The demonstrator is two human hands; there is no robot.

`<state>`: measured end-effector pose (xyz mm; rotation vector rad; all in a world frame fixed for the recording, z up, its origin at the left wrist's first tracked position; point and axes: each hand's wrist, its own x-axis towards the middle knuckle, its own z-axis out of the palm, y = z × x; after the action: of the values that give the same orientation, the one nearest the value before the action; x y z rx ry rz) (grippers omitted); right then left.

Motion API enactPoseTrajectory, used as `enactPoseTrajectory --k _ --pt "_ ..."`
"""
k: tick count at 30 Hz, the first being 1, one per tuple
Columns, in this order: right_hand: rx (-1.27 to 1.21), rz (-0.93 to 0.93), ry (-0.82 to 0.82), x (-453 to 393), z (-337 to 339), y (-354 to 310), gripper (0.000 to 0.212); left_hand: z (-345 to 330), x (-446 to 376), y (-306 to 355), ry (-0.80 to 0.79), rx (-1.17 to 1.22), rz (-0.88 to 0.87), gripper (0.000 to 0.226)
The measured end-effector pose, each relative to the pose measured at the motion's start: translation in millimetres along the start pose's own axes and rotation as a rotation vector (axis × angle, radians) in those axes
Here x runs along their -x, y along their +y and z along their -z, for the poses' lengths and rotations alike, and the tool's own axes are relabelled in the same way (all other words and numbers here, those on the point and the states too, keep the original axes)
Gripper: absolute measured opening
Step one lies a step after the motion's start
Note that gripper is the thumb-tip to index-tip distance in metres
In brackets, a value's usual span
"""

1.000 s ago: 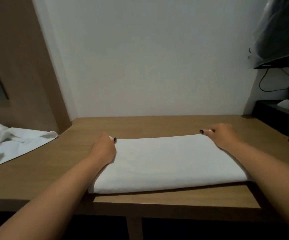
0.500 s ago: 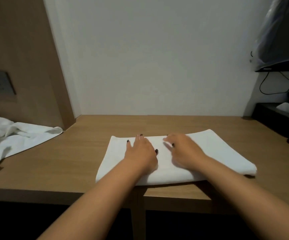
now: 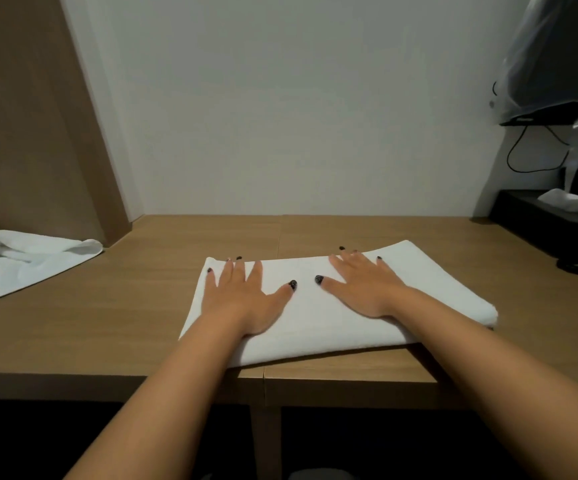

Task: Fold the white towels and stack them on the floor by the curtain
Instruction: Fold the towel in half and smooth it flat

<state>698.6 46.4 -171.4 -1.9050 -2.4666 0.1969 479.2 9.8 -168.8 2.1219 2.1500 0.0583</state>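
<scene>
A folded white towel lies flat on the wooden table, near its front edge. My left hand presses flat on the towel's left half, fingers spread and straight. On the right half my right hand lies flat too, fingers reaching the towel's far edge. A second white towel lies crumpled and unfolded at the table's far left.
A white wall stands behind the table and a wooden panel at the left. On the right sit a black box with a tissue, black cables and a plastic-covered screen.
One second ago my hands gripped the towel's far corners. They came to the middle and now have spread apart, pressing flat on the towel.
</scene>
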Motion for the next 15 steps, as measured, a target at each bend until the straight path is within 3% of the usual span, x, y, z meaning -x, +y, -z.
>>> enactPoseTrajectory --k 4,7,9,11,15 --pt "-0.039 -0.029 0.01 -2.4 10.4 19.9 0.066 2.5 -5.3 -4.4 0.021 -0.038 0.017 0.074" --pt "-0.073 0.004 0.091 -10.3 25.1 22.6 0.031 21.4 -19.4 2.2 0.074 -0.153 -0.053 0.051" --pt "-0.057 0.068 0.16 -18.6 33.8 23.8 0.015 32.8 -32.5 5.1 0.09 -0.084 -0.167 0.036" --pt "-0.083 0.113 0.154 -25.9 39.5 22.1 0.02 36.7 -45.2 8.3 0.051 0.048 -0.256 0.026" --pt "-0.04 0.115 0.047 -39.3 45.7 20.0 0.007 33.7 -60.9 9.2 0.056 0.059 -0.31 0.017"
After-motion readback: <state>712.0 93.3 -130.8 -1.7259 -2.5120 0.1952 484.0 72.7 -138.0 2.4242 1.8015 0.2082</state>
